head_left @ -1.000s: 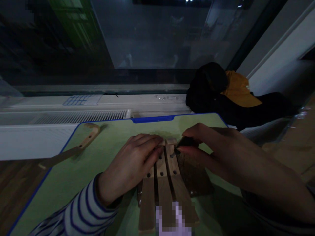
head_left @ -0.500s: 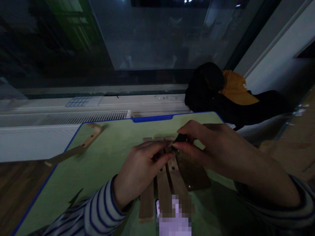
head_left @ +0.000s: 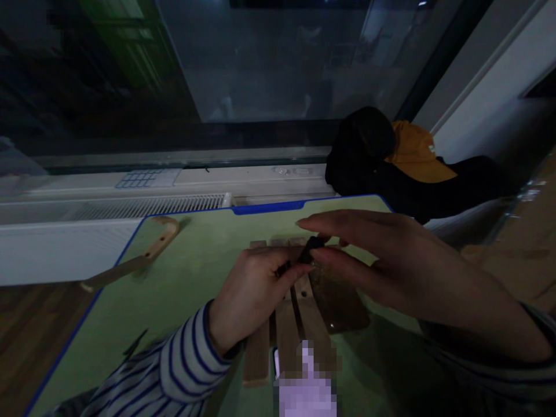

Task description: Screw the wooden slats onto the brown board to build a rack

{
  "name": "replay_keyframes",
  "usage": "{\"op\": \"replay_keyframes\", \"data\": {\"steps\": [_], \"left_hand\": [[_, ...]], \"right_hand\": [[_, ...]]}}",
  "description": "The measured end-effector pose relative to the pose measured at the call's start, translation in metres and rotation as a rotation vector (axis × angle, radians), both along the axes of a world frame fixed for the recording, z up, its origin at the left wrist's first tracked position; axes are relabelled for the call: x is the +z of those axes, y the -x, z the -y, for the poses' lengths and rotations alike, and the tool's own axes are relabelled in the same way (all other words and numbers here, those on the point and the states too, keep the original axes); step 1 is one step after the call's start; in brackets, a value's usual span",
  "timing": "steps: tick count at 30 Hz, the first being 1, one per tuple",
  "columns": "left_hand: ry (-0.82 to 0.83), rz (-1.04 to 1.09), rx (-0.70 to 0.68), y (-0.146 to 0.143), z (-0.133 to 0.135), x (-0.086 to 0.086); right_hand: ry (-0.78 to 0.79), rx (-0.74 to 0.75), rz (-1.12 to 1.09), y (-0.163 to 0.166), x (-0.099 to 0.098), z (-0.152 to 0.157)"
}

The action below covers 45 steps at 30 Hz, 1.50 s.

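Over the table's middle, my left hand (head_left: 249,289) pinches a small dark piece (head_left: 310,249) between thumb and fingers; its exact kind is too dim to make out. My right hand (head_left: 373,249) is beside it, the thumb touching or nearly touching the piece and the index finger stretched out above, apart from the thumb. Beneath my left hand lie three wooden slats (head_left: 289,333) side by side, pointing away from me. A dark hole shows in the right slat. My fingers hide parts of the slats.
A bent wooden piece with holes (head_left: 154,246) overhangs the left edge of the green table (head_left: 195,255). A brown shiny flat thing (head_left: 343,304) lies right of the slats. A phone (head_left: 277,365) is near the front. Caps (head_left: 419,153) and dark cloth sit by the window.
My right index finger has lifted off the dark piece and straightened, opening the pinch. The dark piece is now tilted in my left fingers. My left hand has shifted only slightly.
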<state>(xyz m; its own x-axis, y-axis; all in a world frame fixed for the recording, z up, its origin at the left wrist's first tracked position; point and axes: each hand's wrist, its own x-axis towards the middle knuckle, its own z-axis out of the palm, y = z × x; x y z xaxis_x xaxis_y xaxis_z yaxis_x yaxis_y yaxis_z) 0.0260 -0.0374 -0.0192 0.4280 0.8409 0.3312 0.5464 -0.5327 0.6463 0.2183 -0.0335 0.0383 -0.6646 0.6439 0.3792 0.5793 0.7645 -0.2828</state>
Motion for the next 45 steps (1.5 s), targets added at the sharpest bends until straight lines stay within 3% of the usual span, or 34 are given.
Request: {"op": "replay_keyframes", "data": {"steps": [4,11,23,40,45], "left_hand": [[-0.053,-0.032,0.033,-0.002,0.003,0.0],[-0.111,-0.02,0.078,-0.006,0.003,0.001],[-0.049,0.045,0.054,-0.004,0.002,-0.002],[0.068,0.072,-0.033,0.003,0.0,-0.001],[0.046,0.003,0.07,0.003,0.002,-0.003]], "right_hand": [[0.08,0.087,0.012,0.004,0.001,-0.003],[0.09,0.092,0.01,0.005,0.0,-0.001],[0.142,0.144,-0.066,0.004,-0.002,-0.001],[0.003,0.076,0.007,0.009,-0.002,0.001],[0.002,0.075,0.004,0.011,-0.003,-0.001]]}}
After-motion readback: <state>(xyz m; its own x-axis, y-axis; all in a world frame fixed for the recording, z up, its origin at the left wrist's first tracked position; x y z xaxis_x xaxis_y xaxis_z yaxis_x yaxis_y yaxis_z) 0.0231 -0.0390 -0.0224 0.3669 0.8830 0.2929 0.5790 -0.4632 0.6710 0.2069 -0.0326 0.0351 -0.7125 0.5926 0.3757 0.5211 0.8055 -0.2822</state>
